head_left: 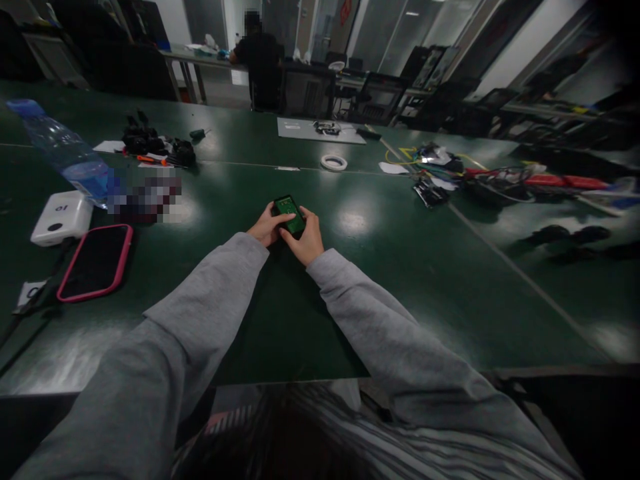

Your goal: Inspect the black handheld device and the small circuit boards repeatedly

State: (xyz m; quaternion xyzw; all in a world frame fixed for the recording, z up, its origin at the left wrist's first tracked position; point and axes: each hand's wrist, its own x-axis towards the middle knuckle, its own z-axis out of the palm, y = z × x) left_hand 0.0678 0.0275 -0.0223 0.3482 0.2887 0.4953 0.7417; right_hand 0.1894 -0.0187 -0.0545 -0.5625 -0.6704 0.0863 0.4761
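Both my hands hold a small dark smartphone [285, 205] with a lit green screen, just above or on the green table. My left hand [266, 228] grips its left side, and the left thumb reaches across the screen. Around the right edge curl the fingers of my right hand [309, 240], its thumb near the lower end of the phone. What the screen displays is too small to read. Grey sleeves cover both forearms.
On the left are a pink-cased phone [95, 263], a white box-shaped device [63, 218] and a tilted plastic bottle [65, 157]. Ahead lies a roll of tape [333, 163]. Cables and tools [450, 163] clutter the right. A person [257, 57] sits at a far desk.
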